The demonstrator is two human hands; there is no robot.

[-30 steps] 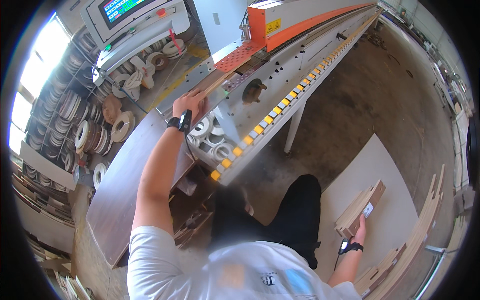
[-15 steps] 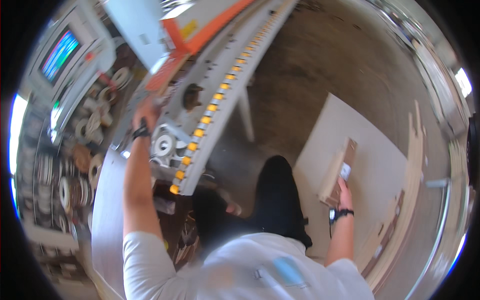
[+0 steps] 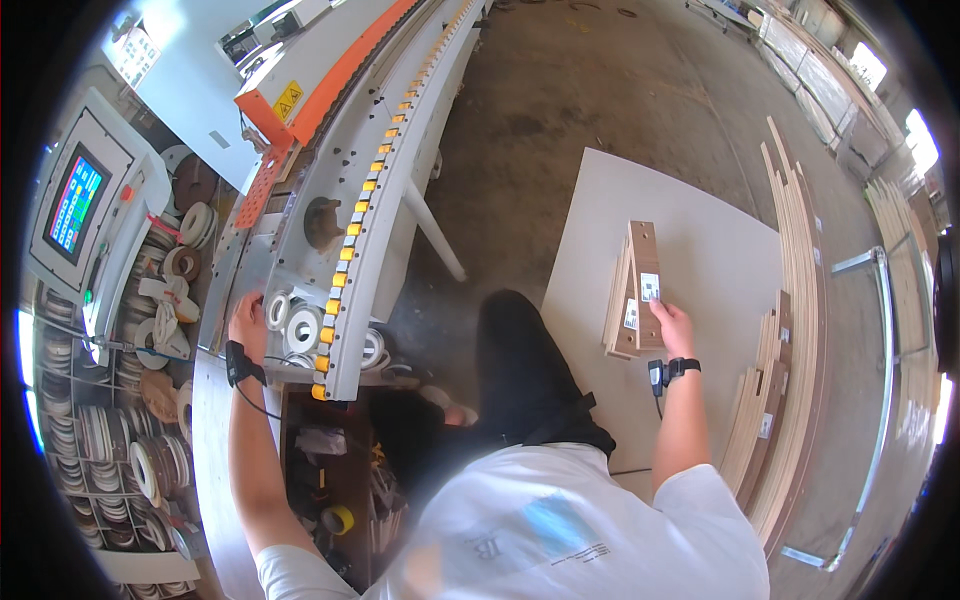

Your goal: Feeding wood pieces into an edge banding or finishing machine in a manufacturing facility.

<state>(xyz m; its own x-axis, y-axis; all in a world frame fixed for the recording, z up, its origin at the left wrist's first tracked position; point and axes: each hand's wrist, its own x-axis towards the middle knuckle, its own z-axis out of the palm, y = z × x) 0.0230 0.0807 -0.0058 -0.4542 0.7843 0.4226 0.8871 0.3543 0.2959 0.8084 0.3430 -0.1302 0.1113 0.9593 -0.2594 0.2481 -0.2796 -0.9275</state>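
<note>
My right hand (image 3: 672,325) grips the edge of a short brown wooden board (image 3: 643,243) with a white label, thumb on its face. A second labelled board (image 3: 622,290) lies close against its left side, at a slight angle. Both are above a large pale sheet (image 3: 580,230). At the left, my left hand (image 3: 247,320) is on the near end of a long machine bed (image 3: 232,290), beside white rolls of edging tape (image 3: 303,328). Its fingers look bent, but their tips are hidden, and I see nothing held in it.
A row of yellow rollers (image 3: 345,253) runs along the machine's rail. Left of it stand a control screen (image 3: 78,205) and racks of tape rolls (image 3: 160,470). Stacked long boards (image 3: 795,260) and a metal frame (image 3: 885,330) are at the right. My knee (image 3: 515,340) is between.
The view has shifted and sharpened. My left hand has come back along the machine bed toward me. My right hand still holds the board, which is now turned more upright in the picture.
</note>
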